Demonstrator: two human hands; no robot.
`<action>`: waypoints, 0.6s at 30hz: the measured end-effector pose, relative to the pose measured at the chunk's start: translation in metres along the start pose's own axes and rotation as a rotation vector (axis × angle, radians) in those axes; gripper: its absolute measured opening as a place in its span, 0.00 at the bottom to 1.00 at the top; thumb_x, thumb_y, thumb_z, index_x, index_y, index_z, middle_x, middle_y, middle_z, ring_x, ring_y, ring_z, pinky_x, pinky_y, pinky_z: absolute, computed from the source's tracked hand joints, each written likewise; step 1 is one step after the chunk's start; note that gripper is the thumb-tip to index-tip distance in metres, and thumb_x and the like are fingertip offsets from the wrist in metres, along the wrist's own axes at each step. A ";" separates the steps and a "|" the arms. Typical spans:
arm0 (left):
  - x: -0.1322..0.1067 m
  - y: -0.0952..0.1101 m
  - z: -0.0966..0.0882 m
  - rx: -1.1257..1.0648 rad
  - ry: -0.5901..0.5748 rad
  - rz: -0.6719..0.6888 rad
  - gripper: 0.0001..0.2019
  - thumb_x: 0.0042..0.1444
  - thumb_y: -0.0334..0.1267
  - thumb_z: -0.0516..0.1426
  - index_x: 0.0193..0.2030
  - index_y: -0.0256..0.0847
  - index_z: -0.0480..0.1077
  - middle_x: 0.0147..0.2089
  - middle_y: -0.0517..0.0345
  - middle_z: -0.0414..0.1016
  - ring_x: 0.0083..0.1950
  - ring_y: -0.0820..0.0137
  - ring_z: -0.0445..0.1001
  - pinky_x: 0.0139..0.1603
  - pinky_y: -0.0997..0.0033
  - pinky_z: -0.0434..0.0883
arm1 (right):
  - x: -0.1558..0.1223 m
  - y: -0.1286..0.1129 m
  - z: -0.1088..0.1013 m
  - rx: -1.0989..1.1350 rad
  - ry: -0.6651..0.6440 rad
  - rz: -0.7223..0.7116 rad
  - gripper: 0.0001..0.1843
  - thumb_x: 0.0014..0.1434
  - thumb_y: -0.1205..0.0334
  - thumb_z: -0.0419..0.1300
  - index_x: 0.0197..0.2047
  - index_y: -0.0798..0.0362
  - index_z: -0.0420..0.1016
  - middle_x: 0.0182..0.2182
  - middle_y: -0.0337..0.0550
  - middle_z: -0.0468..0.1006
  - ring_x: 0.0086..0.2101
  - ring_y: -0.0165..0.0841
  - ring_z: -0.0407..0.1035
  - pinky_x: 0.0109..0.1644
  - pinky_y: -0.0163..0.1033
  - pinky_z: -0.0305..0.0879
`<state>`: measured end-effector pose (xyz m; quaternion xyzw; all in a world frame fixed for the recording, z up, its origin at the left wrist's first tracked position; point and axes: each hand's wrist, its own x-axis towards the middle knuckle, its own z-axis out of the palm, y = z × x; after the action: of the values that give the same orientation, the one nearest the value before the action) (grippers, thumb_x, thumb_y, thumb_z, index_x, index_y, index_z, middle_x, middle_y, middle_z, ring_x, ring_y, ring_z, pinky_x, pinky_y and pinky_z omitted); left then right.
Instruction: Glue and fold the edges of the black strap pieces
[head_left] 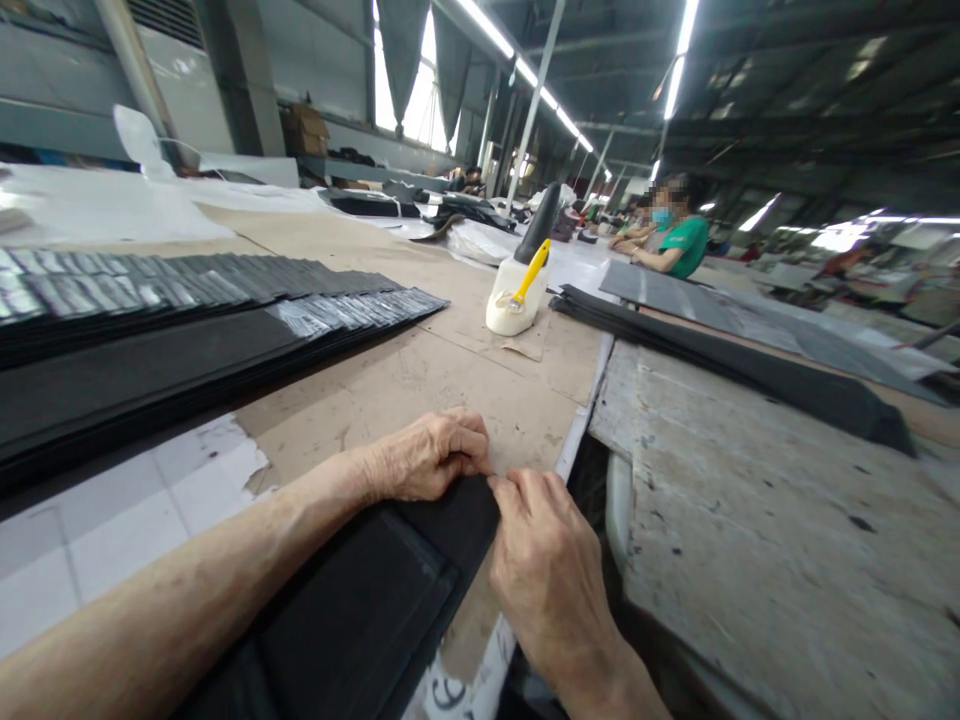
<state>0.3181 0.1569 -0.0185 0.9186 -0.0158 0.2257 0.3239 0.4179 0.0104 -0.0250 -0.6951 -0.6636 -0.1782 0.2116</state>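
Observation:
A black fabric piece (375,600) with a folded panel lies on the brown paper-covered table (420,380) right in front of me. My left hand (431,455) is curled closed, pinching the far edge of the piece. My right hand (544,560) pinches the same edge just to the right, fingers pressed together. The two hands almost touch at the top corner of the fabric.
Rows of overlapping black strips (187,290) fill the table's left side. A white glue pot with a yellow-handled brush (520,290) stands further ahead. Long dark sheets (735,360) cross a worn grey table (750,520) at right. A person in a green shirt (679,245) works beyond.

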 end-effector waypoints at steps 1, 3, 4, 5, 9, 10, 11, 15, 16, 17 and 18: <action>0.000 0.000 0.000 0.002 -0.002 0.003 0.10 0.49 0.21 0.50 0.31 0.34 0.71 0.33 0.54 0.66 0.38 0.71 0.66 0.41 0.74 0.64 | -0.001 0.000 0.001 0.001 0.005 0.006 0.12 0.53 0.77 0.49 0.37 0.59 0.72 0.30 0.47 0.69 0.35 0.39 0.61 0.40 0.44 0.63; 0.000 -0.002 -0.001 0.010 -0.002 0.002 0.09 0.50 0.23 0.51 0.33 0.34 0.71 0.34 0.54 0.67 0.39 0.70 0.66 0.43 0.73 0.64 | -0.003 0.002 0.002 0.005 0.021 0.018 0.13 0.54 0.76 0.49 0.39 0.60 0.71 0.31 0.47 0.69 0.35 0.39 0.62 0.40 0.44 0.63; 0.000 -0.002 -0.002 0.015 0.000 -0.006 0.08 0.51 0.24 0.52 0.35 0.34 0.71 0.35 0.53 0.67 0.39 0.70 0.66 0.44 0.72 0.64 | -0.003 0.003 0.003 0.005 0.027 0.024 0.14 0.54 0.75 0.48 0.40 0.60 0.71 0.31 0.48 0.68 0.35 0.39 0.62 0.40 0.44 0.63; 0.000 -0.003 -0.003 0.015 0.000 -0.020 0.08 0.51 0.25 0.53 0.36 0.34 0.71 0.36 0.53 0.68 0.40 0.69 0.66 0.45 0.71 0.64 | -0.004 0.003 0.003 0.004 0.033 0.031 0.14 0.55 0.75 0.48 0.41 0.60 0.71 0.31 0.48 0.68 0.35 0.39 0.62 0.40 0.44 0.63; -0.003 -0.008 -0.010 -0.024 -0.006 -0.079 0.08 0.51 0.24 0.53 0.37 0.33 0.71 0.37 0.52 0.69 0.41 0.69 0.67 0.45 0.72 0.65 | -0.002 0.005 0.002 0.021 0.017 0.046 0.16 0.55 0.74 0.47 0.44 0.60 0.71 0.32 0.48 0.69 0.36 0.39 0.62 0.40 0.44 0.62; -0.003 -0.010 -0.011 -0.035 -0.007 -0.083 0.08 0.51 0.24 0.53 0.36 0.33 0.72 0.37 0.53 0.69 0.40 0.70 0.68 0.44 0.72 0.65 | -0.002 0.006 0.002 0.026 0.009 0.044 0.17 0.55 0.74 0.48 0.45 0.59 0.71 0.33 0.48 0.69 0.36 0.39 0.62 0.40 0.43 0.62; -0.003 -0.011 -0.012 -0.039 -0.005 -0.084 0.08 0.51 0.23 0.53 0.36 0.33 0.72 0.36 0.53 0.69 0.40 0.71 0.68 0.43 0.73 0.65 | -0.002 0.006 0.002 0.031 0.001 0.039 0.18 0.54 0.75 0.48 0.45 0.59 0.71 0.33 0.47 0.69 0.36 0.38 0.62 0.41 0.43 0.62; -0.003 -0.015 -0.010 -0.035 0.015 -0.088 0.08 0.49 0.22 0.53 0.33 0.34 0.72 0.33 0.56 0.69 0.37 0.72 0.68 0.40 0.75 0.65 | -0.001 0.006 -0.001 0.015 -0.039 -0.025 0.17 0.54 0.75 0.48 0.44 0.58 0.72 0.33 0.46 0.70 0.36 0.37 0.62 0.40 0.41 0.60; -0.003 -0.015 -0.009 -0.031 0.023 -0.087 0.09 0.49 0.21 0.53 0.32 0.34 0.72 0.32 0.57 0.68 0.36 0.73 0.68 0.39 0.76 0.65 | 0.000 0.006 -0.002 0.001 -0.054 -0.044 0.16 0.54 0.75 0.48 0.43 0.58 0.72 0.33 0.46 0.70 0.35 0.37 0.62 0.39 0.41 0.59; -0.003 -0.015 -0.008 -0.027 0.032 -0.085 0.09 0.48 0.21 0.53 0.31 0.34 0.72 0.32 0.57 0.68 0.36 0.73 0.67 0.39 0.76 0.65 | 0.000 0.005 -0.003 -0.016 -0.070 -0.060 0.15 0.55 0.75 0.49 0.42 0.58 0.72 0.33 0.45 0.70 0.35 0.36 0.61 0.38 0.41 0.59; -0.003 -0.015 -0.007 -0.021 0.042 -0.081 0.09 0.48 0.20 0.53 0.30 0.34 0.72 0.31 0.57 0.67 0.35 0.73 0.67 0.38 0.76 0.64 | 0.001 0.005 -0.004 -0.034 -0.084 -0.073 0.15 0.55 0.75 0.50 0.42 0.57 0.72 0.32 0.45 0.70 0.35 0.36 0.61 0.37 0.41 0.58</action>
<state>0.3150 0.1723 -0.0236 0.9101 0.0258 0.2316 0.3427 0.4230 0.0091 -0.0210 -0.6809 -0.6935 -0.1679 0.1651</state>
